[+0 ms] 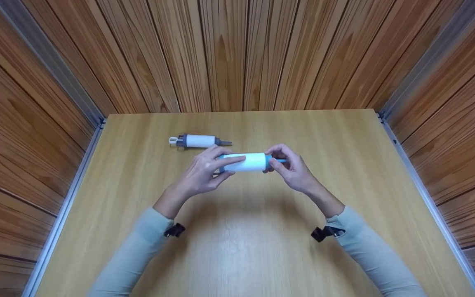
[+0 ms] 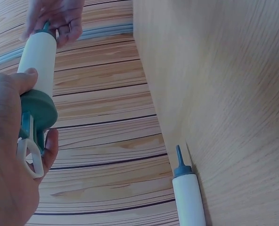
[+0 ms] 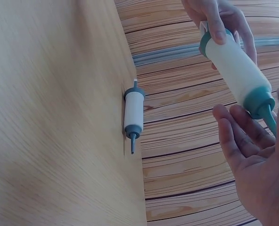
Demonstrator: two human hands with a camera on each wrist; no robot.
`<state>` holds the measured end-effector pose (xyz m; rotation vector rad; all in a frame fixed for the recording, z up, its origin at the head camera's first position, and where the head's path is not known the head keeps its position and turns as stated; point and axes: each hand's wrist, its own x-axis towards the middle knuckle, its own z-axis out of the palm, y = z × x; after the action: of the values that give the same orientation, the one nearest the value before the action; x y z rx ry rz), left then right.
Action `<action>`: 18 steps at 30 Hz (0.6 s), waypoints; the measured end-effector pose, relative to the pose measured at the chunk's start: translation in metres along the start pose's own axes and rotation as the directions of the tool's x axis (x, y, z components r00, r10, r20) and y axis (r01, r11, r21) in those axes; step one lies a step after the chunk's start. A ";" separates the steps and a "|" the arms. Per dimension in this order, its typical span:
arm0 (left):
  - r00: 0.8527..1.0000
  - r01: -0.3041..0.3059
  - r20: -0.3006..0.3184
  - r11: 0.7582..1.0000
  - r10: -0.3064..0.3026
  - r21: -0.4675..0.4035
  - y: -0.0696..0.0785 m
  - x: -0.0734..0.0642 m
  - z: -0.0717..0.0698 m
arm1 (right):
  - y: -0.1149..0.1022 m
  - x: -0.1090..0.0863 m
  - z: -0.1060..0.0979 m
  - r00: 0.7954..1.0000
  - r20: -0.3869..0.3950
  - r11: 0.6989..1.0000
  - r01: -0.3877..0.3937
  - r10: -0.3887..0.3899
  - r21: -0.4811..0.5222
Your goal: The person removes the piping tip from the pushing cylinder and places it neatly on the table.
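An icing syringe [image 1: 245,162] with a white barrel lies level between my hands, raised over the table. My left hand [image 1: 204,171] grips its back end, with the thumb along the barrel by the teal collar [image 2: 39,109]. A white pull ring [image 2: 38,165] hangs out near that palm. At the other end, the thumb and fingers of my right hand [image 1: 297,173] are around the teal front cap [image 3: 258,100]. The thin nozzle [image 3: 269,121] points toward the right palm. In the right wrist view these fingers are loosely bent beside the cap.
A second syringe [image 1: 200,141], with a white barrel and dark grey-blue ends, lies on the wooden table [image 1: 237,247] behind my left hand, nozzle to the right. Wood-plank walls [image 1: 225,53] with metal corner rails [image 1: 62,177] enclose the table at the back and sides.
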<state>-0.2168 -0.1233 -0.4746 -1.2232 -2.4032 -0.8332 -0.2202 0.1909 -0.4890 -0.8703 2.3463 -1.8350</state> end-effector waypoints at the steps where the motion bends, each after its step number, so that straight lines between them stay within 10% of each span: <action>1: 1.000 0.002 0.005 1.000 -0.002 0.000 0.000 0.000 0.000 | 0.001 0.000 0.000 1.000 0.000 1.000 -0.001 0.001 0.003; 18: 1.000 0.006 0.011 1.000 -0.006 -0.001 0.001 0.000 -0.001 | 0.000 -0.003 0.001 0.997 0.005 0.997 0.073 -0.073 0.037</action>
<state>-0.2157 -0.1236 -0.4734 -1.2246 -2.4169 -0.8315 -0.2174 0.1916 -0.4904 -0.9686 2.2994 -1.8926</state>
